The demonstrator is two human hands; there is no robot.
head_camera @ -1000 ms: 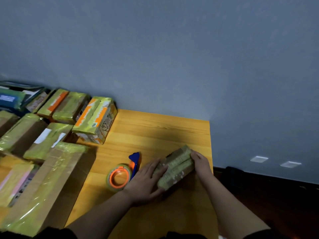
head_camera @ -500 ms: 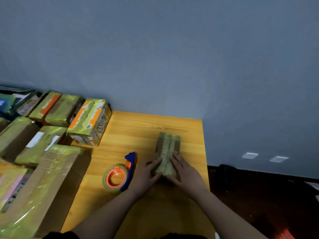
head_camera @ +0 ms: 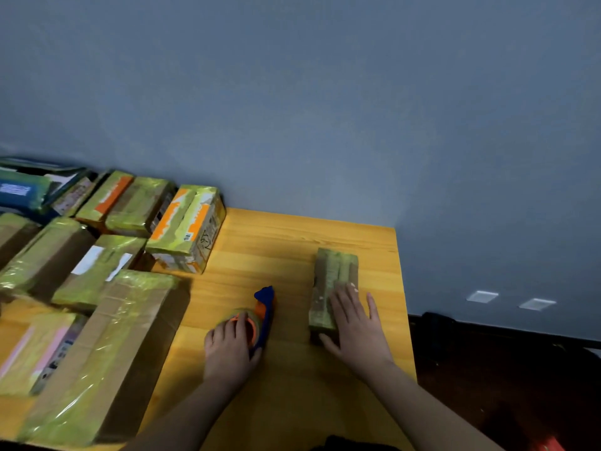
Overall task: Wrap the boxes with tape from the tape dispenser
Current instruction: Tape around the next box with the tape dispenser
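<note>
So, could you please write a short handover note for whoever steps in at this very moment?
Left hand: fingers curled over the tape dispenser, which lies on the table.
Right hand: flat, pressing on the small box near the table's right edge.
Done: the small box already carries tape strips; many wrapped boxes are stacked to the left.
Left: lift the dispenser and finish taping the small box. I cannot tell whether any box remains unwrapped.
</note>
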